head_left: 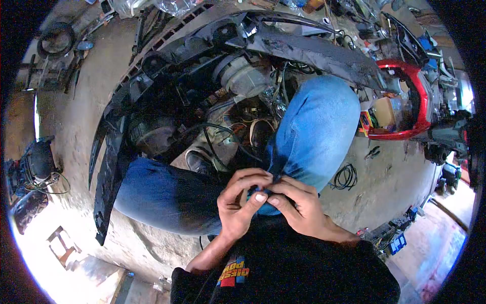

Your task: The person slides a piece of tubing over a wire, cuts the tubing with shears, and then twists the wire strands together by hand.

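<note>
1. Locate small dark-blue piece [261, 189] between the fingertips of both hands, in front of the black shirt and just off the view's centre toward 5 o'clock. Exact shape and material: cannot tell; largely covered.
2. Check grip. Bare left hand [235, 205]: thumb and curled fingers closed on the piece from 9 o'clock. Bare right hand [304, 205]: thumb and forefinger clamped on the same piece from 3 o'clock.
3. Preferably hold firm with one hand and make small, controlled movements with the other. Avoid squeezing hard; treat as possibly fragile.
4. Tilt thumbs slightly apart for a better view of the contact point.
5. Keep work low, above the lap, between blue denim trouser legs [324, 126] at 1 o'clock and 9 o'clock, for a likely shorter drop in case of a slip.
6. Beware of losing the piece among looped black cable [223, 127] at 11 o'clock, or inside large curved black plastic panel [309, 50], spanning 9 to 1 o'clock.
7. Leave dark plier-like hand tool [373, 151] and coiled thin black cable [346, 177], both on grey concrete floor [395, 177] between 2 and 3 o'clock, outside the working space.
</note>
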